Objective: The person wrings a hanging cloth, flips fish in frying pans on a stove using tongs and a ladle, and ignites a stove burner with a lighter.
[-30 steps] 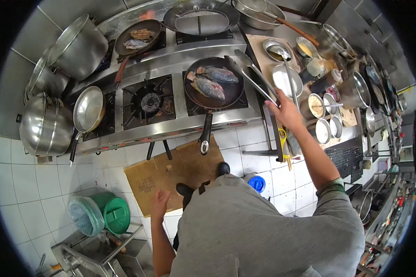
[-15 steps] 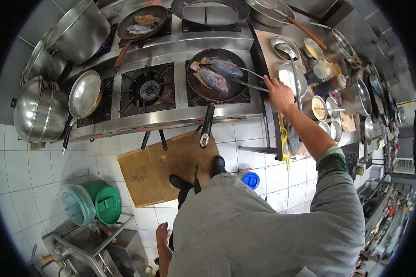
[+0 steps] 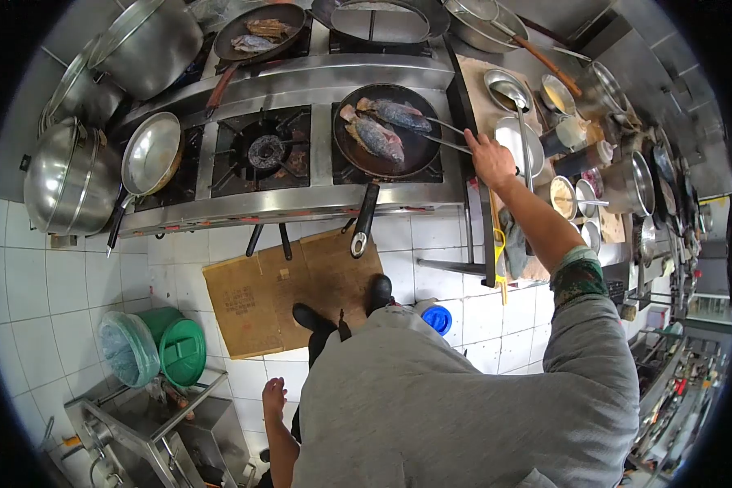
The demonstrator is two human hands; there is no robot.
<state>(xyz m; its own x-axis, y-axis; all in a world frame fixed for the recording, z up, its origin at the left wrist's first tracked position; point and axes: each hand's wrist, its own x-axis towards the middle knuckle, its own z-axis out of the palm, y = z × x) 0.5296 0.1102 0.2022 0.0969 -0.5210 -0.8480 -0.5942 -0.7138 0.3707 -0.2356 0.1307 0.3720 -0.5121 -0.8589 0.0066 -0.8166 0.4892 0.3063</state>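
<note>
Head view: your right hand (image 3: 494, 163), at the right edge of the stove (image 3: 301, 195), is closed around a pair of metal tongs (image 3: 450, 127), whose two arms stand apart and reach left over the front pan (image 3: 422, 156). One arm meets the right end of the far fish (image 3: 400, 115); whether the tongs grip it cannot be told. The near fish (image 3: 377, 140) lies just beside it, both on their sides in the pan, whose handle (image 3: 366, 220) points toward you. Your left hand (image 3: 275, 396) hangs low beside your body, well apart from the right, its fingers loosely curled; whether it holds anything cannot be told.

Left of the front pan is a bare burner (image 3: 266, 152); farther left, a metal pan (image 3: 152, 153) rests tilted. Behind, a rear pan (image 3: 237, 52) contains another fish (image 3: 252, 43) and brown pieces (image 3: 270, 29). On the table (image 3: 473, 77) to your right, a ladle (image 3: 521, 122) lies across bowls, near a bowl of yellow contents (image 3: 558, 96) and several containers. Cardboard (image 3: 260, 297) covers part of the tiled floor (image 3: 394, 244), beneath your shoes (image 3: 379, 291).
</note>
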